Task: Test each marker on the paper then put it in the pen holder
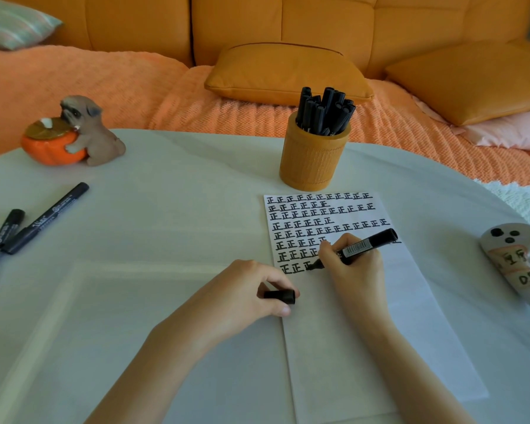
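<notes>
marker test, tip on paper (364, 316)
our right hand (355, 267) grips the uncapped marker (364, 246); left hand (251, 292) pinches its cap (280, 296) by the paper's left edge.

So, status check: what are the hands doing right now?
Right hand grips marker, tip on paper. Left hand holds cap. Holder behind paper, nothing between.

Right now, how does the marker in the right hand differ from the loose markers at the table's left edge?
The marker in the right hand is uncapped, its cap held in the left hand; the loose markers have caps on. The marker is tilted, tip on the paper; the loose markers lie flat on the table, untouched. All are black with white print.
</notes>
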### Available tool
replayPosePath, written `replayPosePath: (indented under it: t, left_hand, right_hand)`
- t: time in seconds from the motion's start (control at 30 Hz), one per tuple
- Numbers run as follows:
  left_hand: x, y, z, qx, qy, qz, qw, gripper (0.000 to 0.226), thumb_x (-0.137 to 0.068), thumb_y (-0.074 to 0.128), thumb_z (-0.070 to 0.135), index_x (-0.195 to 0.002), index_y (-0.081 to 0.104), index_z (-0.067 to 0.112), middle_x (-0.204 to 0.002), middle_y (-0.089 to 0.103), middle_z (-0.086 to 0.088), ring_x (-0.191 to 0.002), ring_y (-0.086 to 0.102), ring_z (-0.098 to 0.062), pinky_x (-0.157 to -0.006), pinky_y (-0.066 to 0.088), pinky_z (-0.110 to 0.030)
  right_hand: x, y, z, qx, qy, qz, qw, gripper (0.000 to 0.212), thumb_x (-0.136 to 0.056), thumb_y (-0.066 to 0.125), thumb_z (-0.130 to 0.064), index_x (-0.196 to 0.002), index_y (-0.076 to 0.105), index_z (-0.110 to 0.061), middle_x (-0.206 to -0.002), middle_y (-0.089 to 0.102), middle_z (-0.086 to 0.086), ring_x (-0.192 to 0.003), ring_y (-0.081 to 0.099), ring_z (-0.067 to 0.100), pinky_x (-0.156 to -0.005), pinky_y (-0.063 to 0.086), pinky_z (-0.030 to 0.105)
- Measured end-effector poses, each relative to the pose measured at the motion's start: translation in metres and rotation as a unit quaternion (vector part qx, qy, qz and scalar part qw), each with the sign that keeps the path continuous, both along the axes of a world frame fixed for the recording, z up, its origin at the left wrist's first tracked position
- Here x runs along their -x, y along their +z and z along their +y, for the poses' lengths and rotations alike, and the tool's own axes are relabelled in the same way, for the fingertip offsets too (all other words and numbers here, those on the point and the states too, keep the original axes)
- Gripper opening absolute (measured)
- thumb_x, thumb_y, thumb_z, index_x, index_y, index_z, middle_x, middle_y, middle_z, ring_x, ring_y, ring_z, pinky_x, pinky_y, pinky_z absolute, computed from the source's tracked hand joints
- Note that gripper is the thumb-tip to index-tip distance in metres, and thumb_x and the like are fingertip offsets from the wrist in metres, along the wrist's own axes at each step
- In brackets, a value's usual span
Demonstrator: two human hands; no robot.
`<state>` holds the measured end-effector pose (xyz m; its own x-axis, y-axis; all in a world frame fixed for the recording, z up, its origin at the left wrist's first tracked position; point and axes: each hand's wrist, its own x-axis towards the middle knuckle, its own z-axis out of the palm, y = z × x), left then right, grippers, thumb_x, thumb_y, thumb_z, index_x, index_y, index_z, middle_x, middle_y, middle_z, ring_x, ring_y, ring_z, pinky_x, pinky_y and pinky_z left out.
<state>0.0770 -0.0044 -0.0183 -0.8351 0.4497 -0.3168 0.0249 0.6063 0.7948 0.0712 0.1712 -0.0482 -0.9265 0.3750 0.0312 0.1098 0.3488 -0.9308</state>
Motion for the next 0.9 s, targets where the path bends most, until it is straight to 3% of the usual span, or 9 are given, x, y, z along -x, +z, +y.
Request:
replayPosePath:
  t: [0.23, 0.6, 0.77, 0.9]
  left_hand:
    - [0.0004, 0.0004, 0.0009, 0.004, 0.0, 0.003, 1.0, 0.02, -0.075, 0.074, 0.021, -0.089, 0.071, 0.035, -0.086, 0.071, 0.014, -0.081, 0.064, -0.009, -0.083, 0.052, -0.032]
    - [0.0004, 0.0002, 0.0007, 0.002, 0.0, 0.003, 1.0, 0.019, -0.076, 0.073, 0.022, -0.088, 0.071, 0.037, -0.086, 0.071, 0.014, -0.081, 0.064, -0.008, -0.083, 0.053, -0.034]
    - [0.0005, -0.0008, 0.0004, 0.0, 0.001, 0.003, 1.0, 0.019, -0.075, 0.074, 0.023, -0.087, 0.071, 0.038, -0.086, 0.071, 0.014, -0.08, 0.064, -0.006, -0.083, 0.053, -0.033]
    - [0.0006, -0.0017, 0.0003, 0.001, -0.003, 0.005, 1.0, 0.02, -0.076, 0.073, 0.024, -0.087, 0.07, 0.039, -0.087, 0.071, 0.014, -0.08, 0.064, -0.004, -0.082, 0.053, -0.031]
  right_hand:
    - [-0.0007, -0.0004, -0.0011, -0.016, 0.004, 0.0, 1.0, 0.03, -0.084, 0.063, -0.012, -0.061, 0.045, -0.007, -0.045, 0.044, -0.008, -0.041, 0.033, 0.005, -0.041, 0.025, 0.014]
    - [-0.0007, -0.0003, -0.0002, -0.02, -0.028, 0.005, 0.999, 0.028, -0.084, 0.059, -0.01, -0.065, 0.042, 0.0, -0.057, 0.049, 0.018, -0.046, 0.03, 0.008, -0.041, 0.025, 0.018]
    - [-0.0009, 0.0003, 0.0001, -0.009, -0.036, 0.007, 0.999, 0.027, -0.084, 0.058, -0.008, -0.063, 0.042, -0.002, -0.05, 0.046, 0.003, -0.043, 0.031, 0.007, -0.04, 0.025, 0.016]
    - [-0.0002, 0.0002, 0.0003, -0.001, -0.036, 0.008, 0.999, 0.027, -0.084, 0.059, -0.008, -0.062, 0.042, -0.006, -0.055, 0.05, 0.009, -0.043, 0.033, 0.006, -0.04, 0.027, 0.015]
